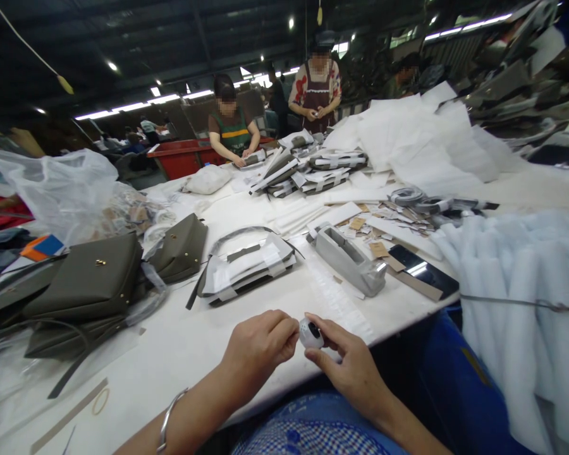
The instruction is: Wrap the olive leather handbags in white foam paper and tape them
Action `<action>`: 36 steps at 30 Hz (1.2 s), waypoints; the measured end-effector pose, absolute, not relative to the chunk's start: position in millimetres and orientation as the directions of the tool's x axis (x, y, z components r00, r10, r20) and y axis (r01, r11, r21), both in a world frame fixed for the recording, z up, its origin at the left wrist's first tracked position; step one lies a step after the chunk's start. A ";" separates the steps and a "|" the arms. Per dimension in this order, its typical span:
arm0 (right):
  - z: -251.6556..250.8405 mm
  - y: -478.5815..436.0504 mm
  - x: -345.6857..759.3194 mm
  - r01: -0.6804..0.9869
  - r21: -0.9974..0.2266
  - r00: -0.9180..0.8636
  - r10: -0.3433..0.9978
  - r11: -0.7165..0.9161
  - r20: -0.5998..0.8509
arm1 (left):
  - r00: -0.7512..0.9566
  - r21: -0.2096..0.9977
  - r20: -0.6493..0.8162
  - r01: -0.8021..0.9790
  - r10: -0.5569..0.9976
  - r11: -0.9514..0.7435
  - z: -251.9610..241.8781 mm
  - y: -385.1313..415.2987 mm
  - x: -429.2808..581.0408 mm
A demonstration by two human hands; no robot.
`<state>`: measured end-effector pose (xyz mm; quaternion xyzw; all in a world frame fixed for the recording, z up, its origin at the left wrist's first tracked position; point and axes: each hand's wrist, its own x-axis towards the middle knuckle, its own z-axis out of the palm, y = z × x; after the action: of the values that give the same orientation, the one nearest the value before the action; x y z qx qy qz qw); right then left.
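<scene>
My right hand (348, 360) grips a small white rounded object (309, 335) with a dark patch and small dots, held between thumb and fingers. Right beside it, my left hand (260, 341) is closed in a pinch, its fingertips at the object's left side. What those fingers pinch, if anything, is hidden. Both hands are over the front edge of the white table (184, 373). Beyond them lies a dark flat bag (246, 268) with white paper taped over it. A grey tape dispenser (348, 256) stands to its right.
Dark olive handbags (90, 272) are at the left, near a clear plastic bag (57, 189). A phone (424, 272) lies by the right edge, near white foam rolls (516, 272). Wrapped bags (313, 167) are piled farther back, where two people work.
</scene>
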<state>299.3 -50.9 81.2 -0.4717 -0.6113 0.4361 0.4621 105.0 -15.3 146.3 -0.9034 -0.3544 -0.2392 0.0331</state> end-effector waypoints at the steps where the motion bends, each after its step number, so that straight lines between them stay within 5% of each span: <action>1: 81.9 -50.9 299.5 0.177 -0.967 -0.132 0.978 0.183 0.161 | 0.638 0.054 0.478 0.665 0.604 -0.745 146.8 -15.5 106.3; 4: 84.8 -51.1 300.2 0.194 -0.962 -0.135 0.976 0.194 0.170 | 0.618 0.032 0.500 0.687 0.607 -0.726 149.1 -14.6 107.1; 13: 84.5 -50.2 302.0 0.175 -0.972 -0.107 0.985 0.155 0.138 | 0.434 0.528 0.347 0.642 0.831 -0.556 156.0 -2.3 98.0; 20: 87.3 -48.6 301.5 0.241 -0.942 -0.122 0.970 0.235 0.211 | 0.543 0.751 0.105 0.506 0.833 -0.424 154.6 -6.5 105.6; 29: 82.1 -52.9 303.4 0.329 -0.872 -0.151 0.931 0.363 0.331 | 0.587 0.827 -0.002 0.456 0.810 -0.328 150.8 -2.5 100.1; 36: 80.1 -52.8 302.4 0.339 -0.866 -0.134 0.930 0.366 0.341 | 0.624 0.730 0.108 0.479 0.774 -0.488 142.9 -8.0 100.3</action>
<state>302.4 -52.8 80.1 -0.4649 -0.6828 0.3173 0.4658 100.3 -8.0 142.9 -0.8347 -0.3755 -0.2173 -0.3393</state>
